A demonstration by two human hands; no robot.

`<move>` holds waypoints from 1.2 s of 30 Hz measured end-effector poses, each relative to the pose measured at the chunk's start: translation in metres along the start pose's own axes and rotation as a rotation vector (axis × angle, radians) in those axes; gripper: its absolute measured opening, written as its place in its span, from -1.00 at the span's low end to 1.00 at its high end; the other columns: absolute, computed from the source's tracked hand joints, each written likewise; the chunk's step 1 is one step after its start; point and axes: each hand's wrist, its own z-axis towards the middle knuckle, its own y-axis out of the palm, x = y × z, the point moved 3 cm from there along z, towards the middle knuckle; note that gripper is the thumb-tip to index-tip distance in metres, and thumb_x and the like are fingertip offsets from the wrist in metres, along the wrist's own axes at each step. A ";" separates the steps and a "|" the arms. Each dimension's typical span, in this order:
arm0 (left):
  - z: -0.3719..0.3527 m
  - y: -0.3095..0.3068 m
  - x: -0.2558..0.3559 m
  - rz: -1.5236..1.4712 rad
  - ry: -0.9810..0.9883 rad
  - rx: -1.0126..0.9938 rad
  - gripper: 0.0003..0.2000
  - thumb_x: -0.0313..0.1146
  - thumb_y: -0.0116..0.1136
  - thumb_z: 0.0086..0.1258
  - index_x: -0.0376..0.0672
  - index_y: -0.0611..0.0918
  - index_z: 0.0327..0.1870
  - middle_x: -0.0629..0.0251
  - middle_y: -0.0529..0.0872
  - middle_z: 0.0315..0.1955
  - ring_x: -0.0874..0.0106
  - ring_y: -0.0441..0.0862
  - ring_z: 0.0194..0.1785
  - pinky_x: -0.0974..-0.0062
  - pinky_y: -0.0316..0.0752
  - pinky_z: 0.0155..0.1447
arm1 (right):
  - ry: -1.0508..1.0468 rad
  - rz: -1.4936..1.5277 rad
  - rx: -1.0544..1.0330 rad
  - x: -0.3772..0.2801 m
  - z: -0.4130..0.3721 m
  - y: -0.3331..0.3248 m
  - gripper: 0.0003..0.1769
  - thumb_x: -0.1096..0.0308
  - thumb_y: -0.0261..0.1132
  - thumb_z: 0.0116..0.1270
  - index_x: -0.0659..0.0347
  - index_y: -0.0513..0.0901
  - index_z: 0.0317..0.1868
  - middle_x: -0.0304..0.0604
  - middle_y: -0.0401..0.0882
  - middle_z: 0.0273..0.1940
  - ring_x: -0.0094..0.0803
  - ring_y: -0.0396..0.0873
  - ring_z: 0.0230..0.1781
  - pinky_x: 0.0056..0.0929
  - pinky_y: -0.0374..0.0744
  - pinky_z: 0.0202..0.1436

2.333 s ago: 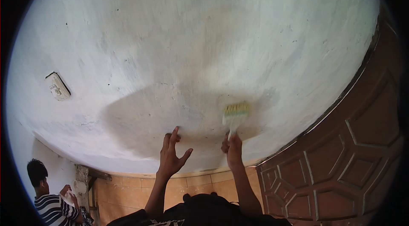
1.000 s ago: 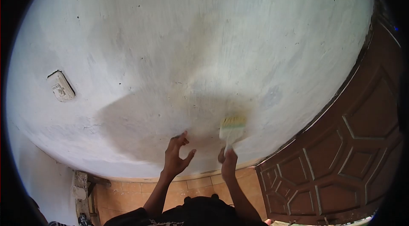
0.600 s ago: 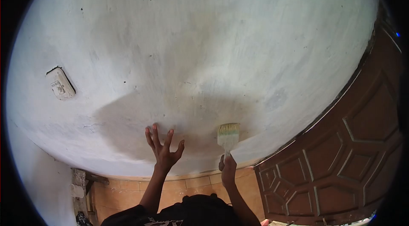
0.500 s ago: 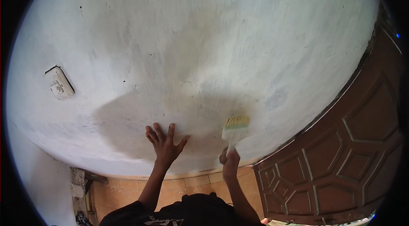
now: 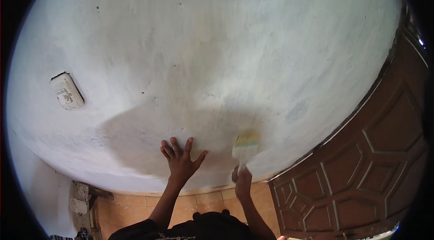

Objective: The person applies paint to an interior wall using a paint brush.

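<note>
My right hand (image 5: 242,180) is wrapped round the handle of a wide paintbrush (image 5: 245,150). The brush points up the wall, its yellowish bristles against or very near the surface; motion blurs it slightly. To its left, my left hand (image 5: 181,163) has its fingers spread and lies against the wall, holding nothing. The whitish wall (image 5: 280,50) shows grey blotches, small pits and brush streaks. My shadow falls across its lower part around both hands.
A smudged wall switch (image 5: 68,90) sits at the left. On the right is a brown panelled door (image 5: 343,185). Below are orange floor tiles (image 5: 205,207). A wooden bench or stand (image 5: 83,193) with a whitish cup-like thing (image 5: 78,206) stands at lower left.
The brush has shifted slightly down and left in view with my right hand. My left hand appears a little lower and farther right, while the wall marks have also shifted with the camera.
</note>
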 end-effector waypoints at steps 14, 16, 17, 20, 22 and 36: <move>-0.002 0.002 -0.003 -0.006 0.005 -0.021 -0.16 0.21 0.31 0.27 0.19 0.25 0.55 -0.18 -0.44 0.57 -0.22 -0.64 0.57 -0.25 -0.55 0.52 | 0.086 0.012 -0.107 0.036 -0.025 -0.004 -0.59 -0.03 -0.01 0.62 0.18 0.44 0.01 -0.42 0.27 -0.50 -0.74 0.14 -0.57 -0.67 0.13 -0.53; -0.001 0.002 -0.003 -0.016 -0.008 -0.023 -0.16 0.21 0.31 0.26 0.19 0.25 0.55 -0.18 -0.43 0.57 -0.23 -0.63 0.58 -0.25 -0.55 0.52 | 0.038 0.019 -0.110 -0.008 -0.021 0.009 -0.62 0.00 -0.03 0.63 0.18 0.44 -0.03 -0.42 0.25 -0.50 -0.72 0.15 -0.54 -0.66 0.15 -0.51; -0.001 0.002 -0.002 -0.022 -0.008 -0.024 -0.16 0.21 0.31 0.26 0.19 0.25 0.55 -0.18 -0.43 0.57 -0.23 -0.63 0.58 -0.26 -0.55 0.52 | 0.010 0.021 -0.105 -0.036 -0.007 0.019 -0.64 0.04 -0.06 0.64 0.17 0.44 -0.07 -0.42 0.24 -0.50 -0.70 0.16 -0.53 -0.64 0.17 -0.49; -0.001 0.000 -0.002 -0.024 -0.009 -0.032 -0.15 0.20 0.32 0.26 0.20 0.23 0.56 -0.18 -0.42 0.57 -0.23 -0.62 0.58 -0.28 -0.52 0.51 | -0.069 0.028 -0.097 -0.062 0.028 0.026 -0.60 0.00 -0.08 0.64 0.18 0.45 -0.03 -0.44 0.25 -0.51 -0.71 0.14 -0.55 -0.64 0.16 -0.51; -0.003 0.001 -0.002 -0.024 -0.008 -0.031 -0.13 0.20 0.32 0.26 0.20 0.22 0.56 -0.18 -0.42 0.57 -0.24 -0.62 0.58 -0.29 -0.51 0.51 | -0.053 0.061 -0.108 -0.054 0.045 0.024 -0.57 -0.04 -0.08 0.64 0.19 0.46 0.00 -0.45 0.26 -0.51 -0.73 0.14 -0.56 -0.65 0.15 -0.52; 0.000 -0.001 0.000 -0.011 -0.012 -0.023 -0.06 0.17 0.37 0.22 0.16 0.14 0.59 -0.19 -0.46 0.56 -0.24 -0.64 0.57 -0.33 -0.50 0.50 | -0.073 0.027 -0.230 -0.071 0.044 0.010 -0.58 -0.03 -0.04 0.63 0.19 0.43 0.03 -0.41 0.30 -0.44 -0.73 0.17 -0.54 -0.68 0.20 -0.47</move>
